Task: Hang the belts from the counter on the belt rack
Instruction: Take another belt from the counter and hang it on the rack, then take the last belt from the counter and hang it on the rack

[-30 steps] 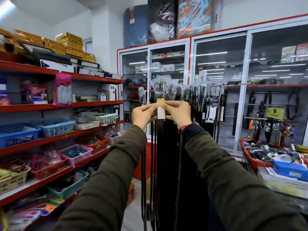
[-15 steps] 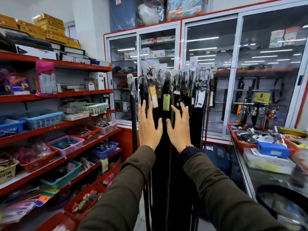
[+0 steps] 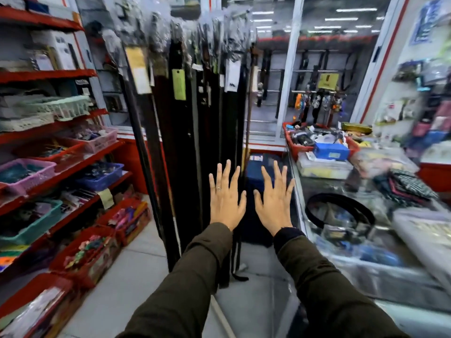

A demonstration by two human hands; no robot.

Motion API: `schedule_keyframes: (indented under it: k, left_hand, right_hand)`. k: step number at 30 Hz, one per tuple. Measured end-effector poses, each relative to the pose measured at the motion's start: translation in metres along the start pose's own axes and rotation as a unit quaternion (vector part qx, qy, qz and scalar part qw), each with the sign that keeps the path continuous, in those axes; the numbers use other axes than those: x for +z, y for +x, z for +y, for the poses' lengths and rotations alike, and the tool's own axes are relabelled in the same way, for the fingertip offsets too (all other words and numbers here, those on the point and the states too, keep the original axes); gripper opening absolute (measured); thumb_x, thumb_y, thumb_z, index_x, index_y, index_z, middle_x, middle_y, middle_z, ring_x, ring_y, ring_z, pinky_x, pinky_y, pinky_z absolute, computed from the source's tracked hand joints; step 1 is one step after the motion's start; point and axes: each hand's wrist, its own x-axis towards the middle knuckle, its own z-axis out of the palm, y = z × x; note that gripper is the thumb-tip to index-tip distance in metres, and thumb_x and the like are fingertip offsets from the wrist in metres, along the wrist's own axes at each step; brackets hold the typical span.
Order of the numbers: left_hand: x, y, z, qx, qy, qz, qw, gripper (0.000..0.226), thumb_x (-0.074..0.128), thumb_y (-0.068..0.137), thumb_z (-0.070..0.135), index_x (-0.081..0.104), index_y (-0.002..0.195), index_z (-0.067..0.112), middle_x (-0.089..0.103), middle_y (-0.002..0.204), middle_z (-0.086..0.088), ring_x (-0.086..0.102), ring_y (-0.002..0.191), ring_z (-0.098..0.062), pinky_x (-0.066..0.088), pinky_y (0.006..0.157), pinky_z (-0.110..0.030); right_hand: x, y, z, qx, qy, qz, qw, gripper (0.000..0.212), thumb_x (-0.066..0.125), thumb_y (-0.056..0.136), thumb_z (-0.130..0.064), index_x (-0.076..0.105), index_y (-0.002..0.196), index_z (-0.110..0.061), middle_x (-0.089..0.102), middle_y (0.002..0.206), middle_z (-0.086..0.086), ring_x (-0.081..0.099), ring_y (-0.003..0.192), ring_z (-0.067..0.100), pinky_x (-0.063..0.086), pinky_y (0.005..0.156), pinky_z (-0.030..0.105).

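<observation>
Both of your hands are empty, fingers spread flat and palms facing away from you. Your left hand (image 3: 225,198) and your right hand (image 3: 274,202) hover side by side at the same height, not touching each other or anything else.

Take the coiled belt (image 3: 339,213) as the landmark. It is a dark belt lying in a loose oval loop on the glass surface (image 3: 395,272), to the right of both hands and slightly below them. The loop's longer axis runs roughly left to right across the surface. Your right hand is clearly the nearer one: the near edge of the loop lies just beside it, while your left hand is farther off, with the right hand between it and the belt. The view is blurred, so you cannot tell where the buckle end sits; some dark hardware shows at the loop's lower right, but it is unclear.

To the left of the coiled belt, on the far side of both hands, stands the belt rack (image 3: 195,32), crowded with hanging belts (image 3: 185,142) that drop straight down toward the floor. Your left hand is just in front of their lower lengths.

The likely next reach is rightward and down with the right hand.
</observation>
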Motion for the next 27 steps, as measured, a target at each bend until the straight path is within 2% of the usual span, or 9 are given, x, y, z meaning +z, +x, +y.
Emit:
schedule_keyframes:
  k: [5, 11, 15, 20, 22, 24, 27]
  left_hand:
    - [0.063, -0.019, 0.058, 0.031, -0.017, -0.108, 0.994, 0.068, 0.044, 0.100, 0.037, 0.018, 0.160, 0.018, 0.001, 0.170, -0.006, -0.004, 0.157, -0.028, 0.000, 0.127, -0.051]
    - [0.118, -0.025, 0.115, 0.096, -0.054, -0.237, 0.965, 0.068, 0.043, 0.102, 0.036, 0.015, 0.160, 0.016, 0.002, 0.170, -0.003, -0.006, 0.157, -0.025, -0.004, 0.127, -0.049]
    - [0.153, -0.019, 0.148, 0.141, -0.054, -0.327, 0.933, 0.067, 0.041, 0.103, 0.036, 0.013, 0.160, 0.014, 0.007, 0.170, -0.002, -0.003, 0.158, -0.023, -0.008, 0.127, -0.045]
    - [0.190, -0.003, 0.186, 0.183, -0.044, -0.405, 0.895, 0.067, 0.039, 0.105, 0.037, 0.012, 0.160, 0.010, 0.014, 0.169, -0.005, 0.004, 0.157, -0.023, -0.002, 0.128, -0.045]
    - [0.203, 0.003, 0.199, 0.194, -0.028, -0.423, 0.885, 0.066, 0.037, 0.106, 0.036, 0.011, 0.160, 0.008, 0.014, 0.169, -0.007, 0.004, 0.157, -0.024, -0.001, 0.128, -0.045]
    - [0.212, 0.009, 0.209, 0.196, -0.013, -0.445, 0.874, 0.064, 0.036, 0.106, 0.034, 0.013, 0.159, 0.007, 0.015, 0.168, -0.009, 0.005, 0.157, -0.025, 0.000, 0.128, -0.045]
    - [0.221, 0.010, 0.218, 0.195, 0.004, -0.463, 0.865, 0.058, 0.038, 0.105, 0.033, 0.026, 0.155, 0.006, 0.032, 0.162, -0.013, 0.023, 0.153, -0.029, 0.007, 0.127, -0.047]
  right_hand:
    - [-0.015, -0.037, 0.087, 0.089, -0.068, -0.038, 0.993, 0.065, 0.051, 0.096, -0.021, 0.025, 0.156, -0.018, 0.005, 0.169, 0.009, -0.004, 0.157, 0.034, -0.003, 0.123, 0.060]
    - [-0.032, -0.059, 0.170, 0.181, -0.139, -0.155, 0.961, 0.073, 0.048, 0.092, -0.007, 0.017, 0.158, -0.014, 0.000, 0.169, 0.006, -0.007, 0.156, 0.032, -0.001, 0.123, 0.061]
    - [-0.034, -0.061, 0.214, 0.202, -0.201, -0.245, 0.927, 0.071, 0.046, 0.097, -0.012, 0.010, 0.159, -0.010, 0.001, 0.169, 0.006, -0.005, 0.157, 0.032, 0.000, 0.123, 0.062]
    - [-0.029, -0.051, 0.263, 0.191, -0.255, -0.323, 0.891, 0.072, 0.045, 0.099, -0.011, 0.005, 0.159, -0.009, 0.005, 0.169, 0.002, -0.001, 0.157, 0.030, -0.002, 0.123, 0.062]
    - [-0.026, -0.049, 0.281, 0.173, -0.278, -0.349, 0.878, 0.067, 0.047, 0.099, -0.013, 0.014, 0.157, -0.009, 0.015, 0.167, 0.004, 0.003, 0.157, 0.030, 0.000, 0.122, 0.062]
    - [-0.024, -0.048, 0.295, 0.158, -0.267, -0.361, 0.880, 0.058, 0.050, 0.098, -0.012, 0.028, 0.151, -0.009, 0.031, 0.160, 0.009, 0.012, 0.155, 0.030, 0.005, 0.123, 0.060]
    - [-0.030, -0.049, 0.312, 0.120, -0.239, -0.330, 0.905, 0.042, 0.053, 0.093, -0.006, 0.048, 0.135, -0.011, 0.055, 0.137, 0.012, 0.042, 0.140, 0.030, 0.022, 0.121, 0.050]
